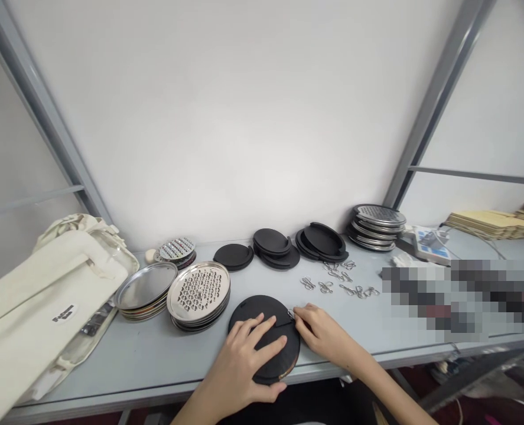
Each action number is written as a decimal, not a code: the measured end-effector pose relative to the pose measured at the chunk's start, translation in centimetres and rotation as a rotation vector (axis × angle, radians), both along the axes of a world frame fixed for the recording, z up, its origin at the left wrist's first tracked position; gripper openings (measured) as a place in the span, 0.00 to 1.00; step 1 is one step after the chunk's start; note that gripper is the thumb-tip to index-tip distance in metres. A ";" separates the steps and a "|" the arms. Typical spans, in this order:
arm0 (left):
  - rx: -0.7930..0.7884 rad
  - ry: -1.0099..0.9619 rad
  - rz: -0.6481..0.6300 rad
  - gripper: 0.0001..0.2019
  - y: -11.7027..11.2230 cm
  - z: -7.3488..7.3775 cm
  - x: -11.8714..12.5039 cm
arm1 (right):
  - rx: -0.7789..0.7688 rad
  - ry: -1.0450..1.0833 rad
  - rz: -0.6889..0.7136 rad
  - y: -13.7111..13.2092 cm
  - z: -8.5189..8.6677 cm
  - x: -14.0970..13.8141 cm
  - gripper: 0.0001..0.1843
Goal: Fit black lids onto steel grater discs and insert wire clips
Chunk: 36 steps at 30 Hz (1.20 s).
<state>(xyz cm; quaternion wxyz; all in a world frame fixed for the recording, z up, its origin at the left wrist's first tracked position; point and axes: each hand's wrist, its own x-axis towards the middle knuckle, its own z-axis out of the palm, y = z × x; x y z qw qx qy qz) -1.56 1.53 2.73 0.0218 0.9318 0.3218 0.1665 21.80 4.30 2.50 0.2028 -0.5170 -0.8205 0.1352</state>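
Observation:
A round black disc (pixel 262 306) lies near the table's front edge, with a slot by its upper left rim and a brownish patch on its near rim. My left hand (pixel 251 354) rests on it with fingers spread, the thumb at its near edge. At the disc's right rim, my right hand (pixel 317 330) pinches a small bent-wire metal clip (pixel 290 313), partly hidden by the fingertips. Several similar wire clips (pixel 326 287) are scattered beyond that hand. Left of the disc stands a stack of round metal grater plates (pixel 199 289).
Plain round metal plates (pixel 149 284) and a cream bag (pixel 35 301) are at left. Along the wall sit black round discs (pixel 233 255), shallow black holders (pixel 324 239) and a tall grater stack (pixel 377 227). Yellowish sheets (pixel 487 224) lie at far right. Part of the right side is pixelated.

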 end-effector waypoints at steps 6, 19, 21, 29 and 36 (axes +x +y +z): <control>0.030 -0.018 -0.005 0.35 -0.1 0.0 0.0 | 0.036 0.005 0.047 0.2 -0.3 0.5 0.14; 0.040 0.008 0.007 0.35 -0.1 -0.2 0.1 | 0.157 -0.067 0.062 0.1 -0.7 0.4 0.13; 0.040 0.009 0.011 0.36 -0.1 -0.2 0.1 | 0.163 -0.074 0.064 0.0 -0.7 0.3 0.13; 0.052 -0.020 0.055 0.35 0.1 -0.4 0.1 | 0.164 -0.049 0.099 -0.3 -0.5 0.1 0.14; 0.033 -0.051 0.055 0.36 0.1 -0.5 -0.1 | 0.141 -0.014 0.111 -0.2 -0.6 0.1 0.15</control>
